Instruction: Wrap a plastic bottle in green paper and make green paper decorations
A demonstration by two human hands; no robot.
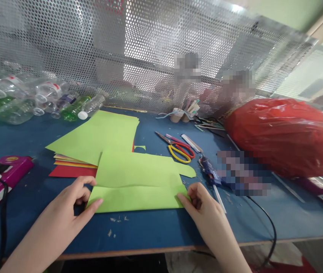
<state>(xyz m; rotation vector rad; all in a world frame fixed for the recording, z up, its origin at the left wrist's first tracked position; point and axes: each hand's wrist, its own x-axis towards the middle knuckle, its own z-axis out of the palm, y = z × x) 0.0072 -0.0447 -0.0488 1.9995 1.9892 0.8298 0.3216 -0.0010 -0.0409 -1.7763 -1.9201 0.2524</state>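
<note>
Head view. On the blue tabletop (141, 237), a light green sheet (137, 199) with a crease across it lies between the two hands, its near edge roughly parallel to the tabletop's front edge. The left hand (78, 199) pinches the sheet's near left corner, thumb on top; the right hand (199, 201) pinches the near right corner in the same way, its other fingers curled. Beyond the right hand lies a blue glue gun (210, 171); a round-ended green strip (188, 170) projects from the sheet's right side. Farther back are scissors (180, 149) with red and yellow handles and, to the left, a stack of coloured paper (108, 131), green uppermost. Plastic bottles (74, 108) and a red bag (281, 136) stand farther off, before a perforated metal screen (150, 41).
</note>
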